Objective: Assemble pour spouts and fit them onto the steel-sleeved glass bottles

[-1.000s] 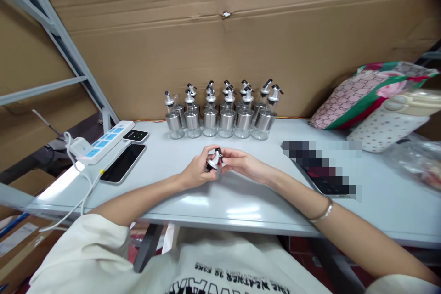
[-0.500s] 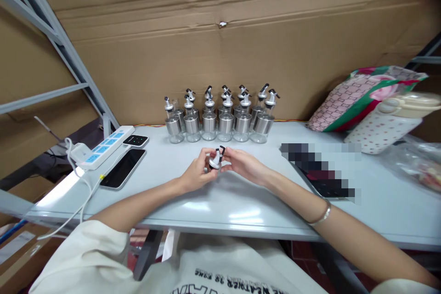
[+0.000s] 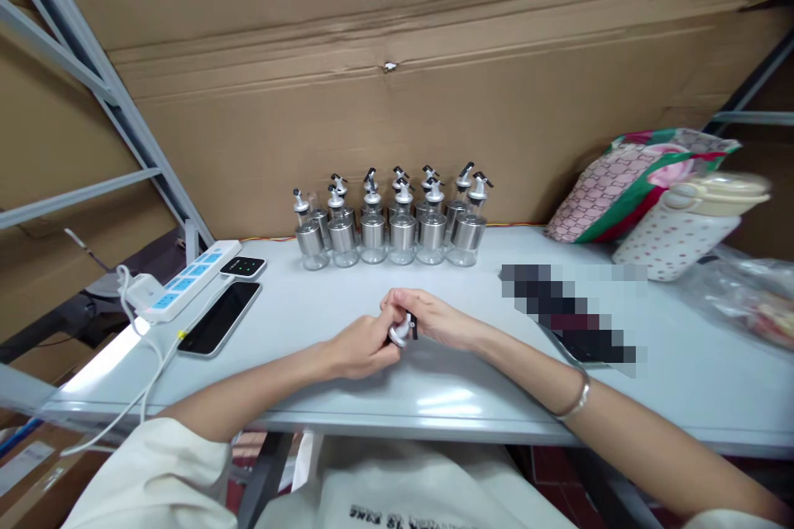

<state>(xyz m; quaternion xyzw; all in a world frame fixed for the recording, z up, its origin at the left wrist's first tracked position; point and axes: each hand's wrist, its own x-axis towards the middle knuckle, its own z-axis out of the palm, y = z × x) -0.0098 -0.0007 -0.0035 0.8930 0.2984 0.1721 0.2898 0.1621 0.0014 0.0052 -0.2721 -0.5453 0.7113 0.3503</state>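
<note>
My left hand (image 3: 367, 345) is closed around a silver and black pourer top (image 3: 400, 333), held low over the front half of the table. My right hand (image 3: 437, 319) meets it from the right, its fingers closed on the black lever side of the same pourer top; the fingertips of both hands touch. Behind them, two rows of glass bottles with steel bands (image 3: 402, 240) stand upright, most with silver and black pourer tops. One back-row bottle at the left (image 3: 320, 219) shows no pourer top.
On the left of the table (image 3: 298, 306) lie a phone (image 3: 220, 319), a small black device (image 3: 242, 267) and a white power strip (image 3: 195, 281) with cables. At the right are a blurred-out dark object (image 3: 567, 318), a dotted bottle (image 3: 676, 235), a patterned bag (image 3: 620, 186) and clear plastic (image 3: 744, 297).
The view has tilted slightly, so the scene sits lower. My hands have come closer together, and my right fingers have closed on the pourer top, which has turned in my hold.
</note>
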